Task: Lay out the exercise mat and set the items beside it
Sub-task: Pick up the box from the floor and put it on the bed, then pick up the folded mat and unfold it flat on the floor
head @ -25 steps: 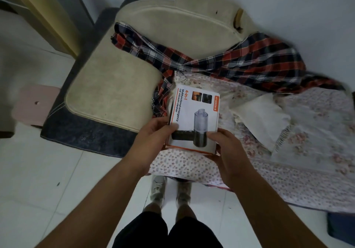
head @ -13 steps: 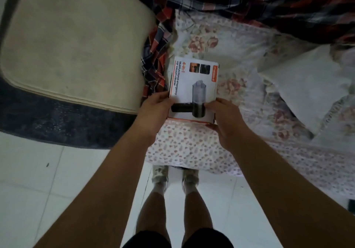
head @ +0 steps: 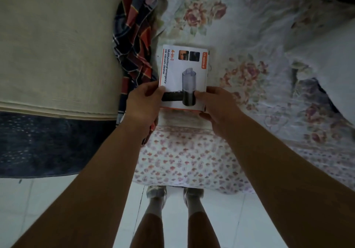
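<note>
— In the head view, where was the vacuum-cleaner box (head: pixel 183 78)?

— Over the floral bedspread (head: pixel 249 55), just right of the plaid cloth (head: pixel 134 42). Whether it rested on the fabric could not be told. The cream mat (head: pixel 57 46) lay to the left, beyond that cloth.

— And the hands?

— The left hand (head: pixel 143 103) pinched the near left corner and the right hand (head: pixel 217 106) the near right, thumbs on the printed face, fingers curled under.

— What would have done the step well?

— Probably holding it level, setting it flat on smooth fabric clear of the plaid folds, then releasing both thumbs together so it didn't tip.
</note>
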